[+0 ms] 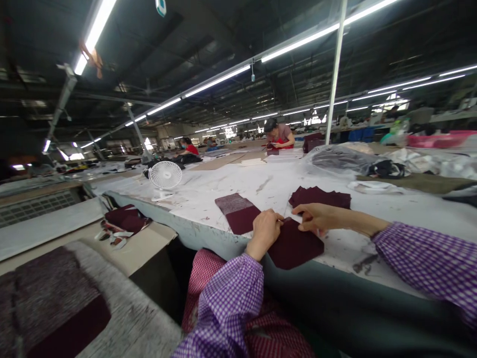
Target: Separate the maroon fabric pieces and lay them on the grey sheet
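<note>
Maroon cloth [296, 248] at near edge of table [201, 184], partly overhanging, below both hands. L hand [266, 228] pinching cloth's far L edge. R hand [315, 217] at far edge, thumb & index apart; grip can't be confirmed. Cloth pile [322, 197] just beyond R hand; two-tone piece [242, 222] beside L hand.
</note>
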Available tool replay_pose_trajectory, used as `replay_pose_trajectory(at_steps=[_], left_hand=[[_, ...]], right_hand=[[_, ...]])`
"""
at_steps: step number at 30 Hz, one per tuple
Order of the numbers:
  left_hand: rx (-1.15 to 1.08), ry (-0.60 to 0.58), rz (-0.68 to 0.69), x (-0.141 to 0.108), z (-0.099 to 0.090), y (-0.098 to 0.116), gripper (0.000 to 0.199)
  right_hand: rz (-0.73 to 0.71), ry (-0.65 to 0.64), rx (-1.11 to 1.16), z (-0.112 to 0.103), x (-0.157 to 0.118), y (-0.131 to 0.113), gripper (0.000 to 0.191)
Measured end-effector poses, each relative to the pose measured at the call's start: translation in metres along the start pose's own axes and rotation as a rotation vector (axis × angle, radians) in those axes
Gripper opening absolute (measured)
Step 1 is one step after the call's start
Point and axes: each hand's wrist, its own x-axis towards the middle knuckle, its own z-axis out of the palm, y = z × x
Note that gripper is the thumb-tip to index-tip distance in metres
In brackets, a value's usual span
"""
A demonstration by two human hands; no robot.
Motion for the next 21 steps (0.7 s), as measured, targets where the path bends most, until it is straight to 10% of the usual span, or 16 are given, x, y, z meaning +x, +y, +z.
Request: replay_pose_trajectory(at_steps=[7, 21], left_hand=[[0.179, 0.023, 0.179, -0.004, 0.009, 0.002, 0.027], [0.175, 0.008, 0.199, -0.005, 0.007, 0.002, 0.029]], right_hand=[[-0.547, 0.211, -0.601, -0.008, 0.014, 0.021, 0.023], [-0.652, 0.244, -0.889, 0.005, 0.018, 0.017, 0.020]])
